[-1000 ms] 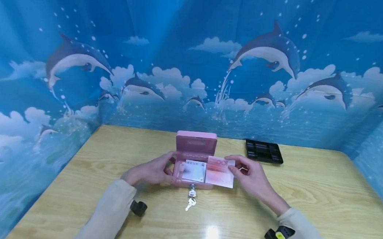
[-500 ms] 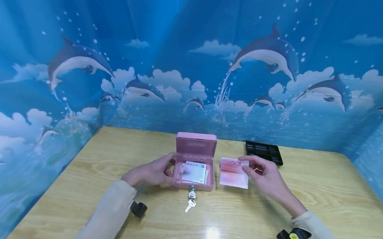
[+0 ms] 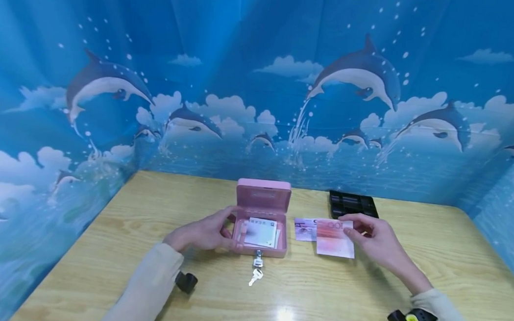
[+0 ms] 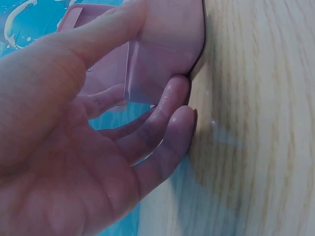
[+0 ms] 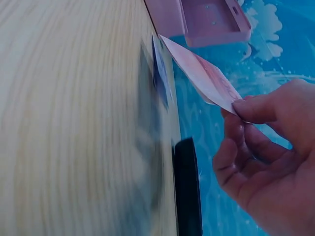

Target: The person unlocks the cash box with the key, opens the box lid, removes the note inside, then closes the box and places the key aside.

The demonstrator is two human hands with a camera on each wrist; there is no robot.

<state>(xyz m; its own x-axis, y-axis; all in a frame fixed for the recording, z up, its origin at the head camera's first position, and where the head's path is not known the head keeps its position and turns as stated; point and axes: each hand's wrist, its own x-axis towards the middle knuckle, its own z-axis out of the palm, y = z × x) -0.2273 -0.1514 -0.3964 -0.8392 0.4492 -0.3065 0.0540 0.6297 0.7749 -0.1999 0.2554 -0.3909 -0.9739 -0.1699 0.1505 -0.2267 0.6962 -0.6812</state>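
Observation:
A pink cash box (image 3: 281,253) stands with its lid raised, pale paper notes (image 3: 261,232) lying inside. At its left side my left hand (image 3: 208,228) grips it, thumb near the front corner and fingers along the wall, as the left wrist view (image 4: 98,132) also shows. My right hand (image 3: 378,239) pinches a red banknote (image 3: 335,240) by its right edge between thumb and fingers, right of the box. A purple banknote (image 3: 305,229) shows partly behind the red one; in the right wrist view this purple note (image 5: 160,73) is close over the table, below the red note.
A black compartment tray (image 3: 353,204) lies at the back right, just behind my right hand. Two joined keys (image 3: 256,276) hang from the lock at the box's front, over the wooden table (image 3: 213,305). A blue dolphin-print curtain (image 3: 262,82) rises along the table's back edge.
My right hand has drawn the red banknote rightward, from over the box to beside it. The purple banknote has come into view at its left. My left hand keeps its place on the box.

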